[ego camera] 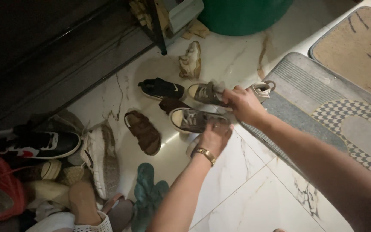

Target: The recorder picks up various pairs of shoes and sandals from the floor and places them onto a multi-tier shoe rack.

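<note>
The floor (254,189) is white marble tile with brown veins, dimly lit, and many shoes lie on it. The right hand (243,104) has its fingers closed around the heel of a grey sneaker (205,93) with a pale sole, which it holds above the floor. The left hand (214,137) (it wears a gold bracelet at the wrist) has its fingers curled over the heel end of a second grey sneaker (190,120), just below the first one; the two shoes are near each other, and I cannot tell if they touch. Beyond the fingertips of both hands lie a black sneaker (162,88) and a brown sandal (143,132). Further away from the fingers, a cream shoe (191,60) lies near a green tub (241,15). Behind the right hand's knuckles a white shoe (263,89) rests at the edge of a grey mat (318,90). Well apart from the left fingers, a black and white sneaker (35,144) lies in a heap of footwear.
</note>
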